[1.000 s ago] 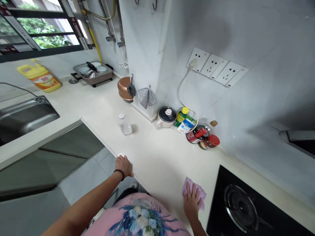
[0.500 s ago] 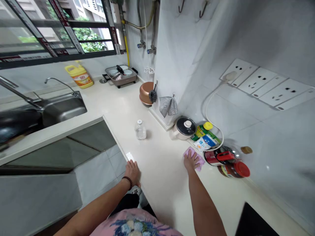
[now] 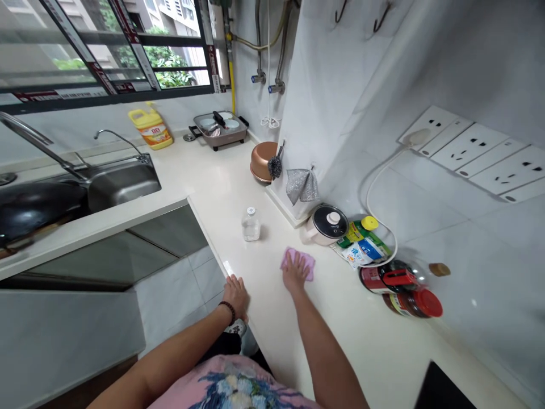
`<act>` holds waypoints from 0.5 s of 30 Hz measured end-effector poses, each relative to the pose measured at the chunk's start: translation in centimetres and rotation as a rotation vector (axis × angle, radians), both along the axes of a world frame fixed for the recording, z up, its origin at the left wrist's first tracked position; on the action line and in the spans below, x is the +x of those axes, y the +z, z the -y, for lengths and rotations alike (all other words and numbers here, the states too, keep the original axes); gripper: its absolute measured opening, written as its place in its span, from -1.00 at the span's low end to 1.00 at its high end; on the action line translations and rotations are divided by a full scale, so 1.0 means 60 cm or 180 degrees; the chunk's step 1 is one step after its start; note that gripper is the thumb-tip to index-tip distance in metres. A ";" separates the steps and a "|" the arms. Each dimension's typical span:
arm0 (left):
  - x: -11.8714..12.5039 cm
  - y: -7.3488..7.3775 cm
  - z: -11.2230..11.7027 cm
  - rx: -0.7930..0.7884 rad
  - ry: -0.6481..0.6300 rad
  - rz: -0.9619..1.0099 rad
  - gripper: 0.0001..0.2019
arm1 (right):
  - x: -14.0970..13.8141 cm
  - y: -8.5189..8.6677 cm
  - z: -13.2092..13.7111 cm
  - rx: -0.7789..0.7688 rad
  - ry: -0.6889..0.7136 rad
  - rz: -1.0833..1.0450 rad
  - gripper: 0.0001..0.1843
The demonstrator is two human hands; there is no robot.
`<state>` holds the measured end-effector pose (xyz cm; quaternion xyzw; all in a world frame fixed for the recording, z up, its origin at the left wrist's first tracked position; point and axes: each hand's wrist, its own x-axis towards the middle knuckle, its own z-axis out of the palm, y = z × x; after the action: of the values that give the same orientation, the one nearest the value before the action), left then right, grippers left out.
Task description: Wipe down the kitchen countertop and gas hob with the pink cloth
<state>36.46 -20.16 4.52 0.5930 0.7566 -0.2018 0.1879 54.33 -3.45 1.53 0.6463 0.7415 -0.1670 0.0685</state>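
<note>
My right hand [image 3: 294, 271] lies flat, fingers spread, on a pink cloth [image 3: 310, 262], pressing it against the white countertop [image 3: 272, 307]. The cloth shows beyond the fingertips and along the hand's right side; its middle is hidden underneath. At the counter's front edge rests my left hand [image 3: 236, 295], with a beaded bracelet on the wrist. Its fingers stretch over the edge and hold no loose object. Up and left of the cloth stands a small clear bottle [image 3: 251, 227] with a white cap, upright and touched by neither hand.
By the right wall are a lidded electric pot [image 3: 327, 224], seasoning packets [image 3: 364, 247], a dark sauce bottle [image 3: 389, 278] and a red-lidded jar [image 3: 415, 303]. A white cord [image 3: 395, 236] loops over them. Farther back are a copper pan [image 3: 261, 162], an electric griddle [image 3: 221, 133], yellow detergent [image 3: 153, 130] and a sink [image 3: 123, 184].
My right hand has slid the pink cloth left across the counter, away from the packets and sauce bottle. My left hand stays at the edge. The view has shifted slightly.
</note>
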 end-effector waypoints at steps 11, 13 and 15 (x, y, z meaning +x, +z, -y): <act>-0.002 0.016 -0.002 0.0005 -0.0120 0.0001 0.50 | 0.077 -0.009 0.225 0.0222 0.0354 0.0170 -0.36; -0.002 0.018 -0.002 -0.0033 -0.0205 -0.0021 0.49 | 0.145 -0.002 0.250 0.0312 -0.0160 0.0358 -0.35; -0.003 0.020 -0.002 -0.0047 -0.0277 -0.0041 0.45 | 0.218 0.005 0.291 0.0439 -0.0601 0.0493 -0.34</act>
<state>36.26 -20.05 5.72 0.6226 0.7297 -0.2192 0.1784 67.40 -20.93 1.85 0.7272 0.6796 -0.0710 0.0649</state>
